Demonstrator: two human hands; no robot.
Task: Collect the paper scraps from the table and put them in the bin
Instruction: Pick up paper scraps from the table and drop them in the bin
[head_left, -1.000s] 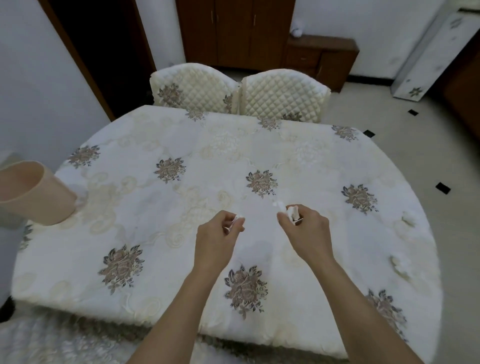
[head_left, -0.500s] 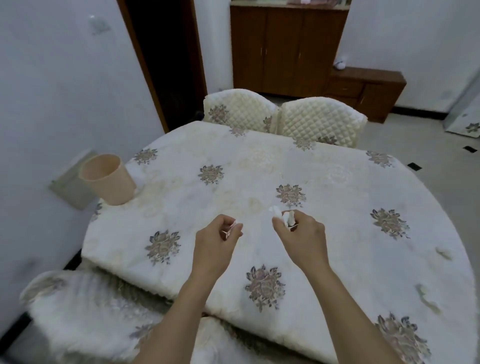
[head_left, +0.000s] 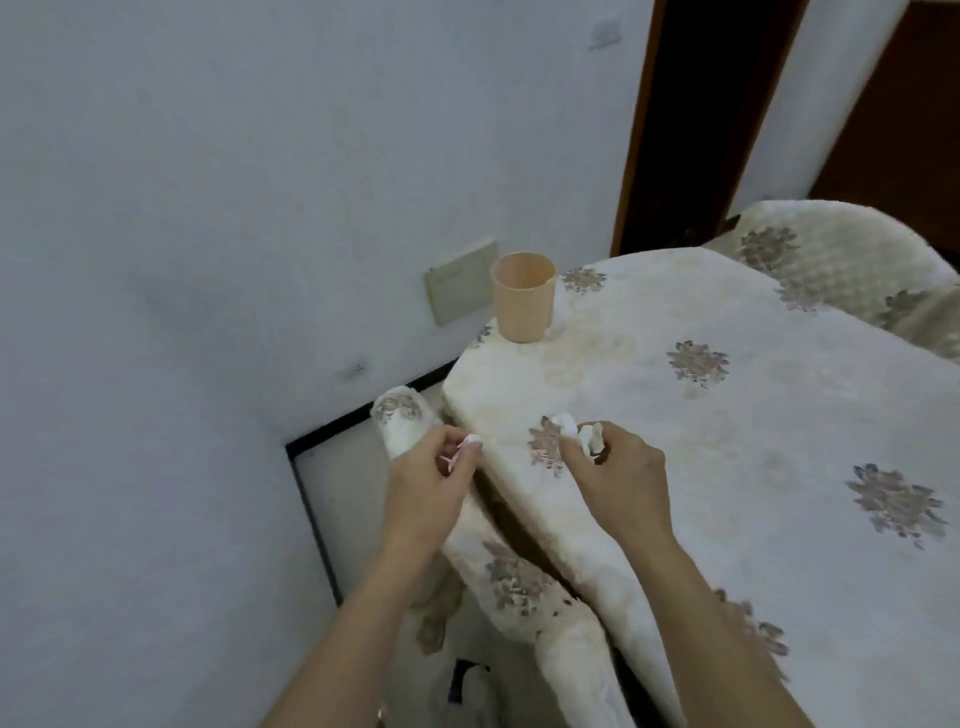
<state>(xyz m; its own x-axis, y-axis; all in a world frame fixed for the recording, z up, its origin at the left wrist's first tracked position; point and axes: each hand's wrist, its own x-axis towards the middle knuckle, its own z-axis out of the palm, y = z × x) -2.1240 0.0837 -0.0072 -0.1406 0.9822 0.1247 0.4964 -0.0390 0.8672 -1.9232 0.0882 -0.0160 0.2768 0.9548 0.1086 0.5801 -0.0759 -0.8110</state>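
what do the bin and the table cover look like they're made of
Bin: probably plastic, going by its smooth, matte, peach-coloured wall with an even thin rim. Table cover: seemingly woven cloth, cream with stitched-looking floral motifs; it drapes and folds over the table edge.

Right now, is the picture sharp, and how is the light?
Head view: soft overall, with motion blur; the scraps in the left hand and right hand are smeared white blobs. Light is dim and even, no glare; the bin casts only a faint shadow. Wide-angle distortion slants the door frame.
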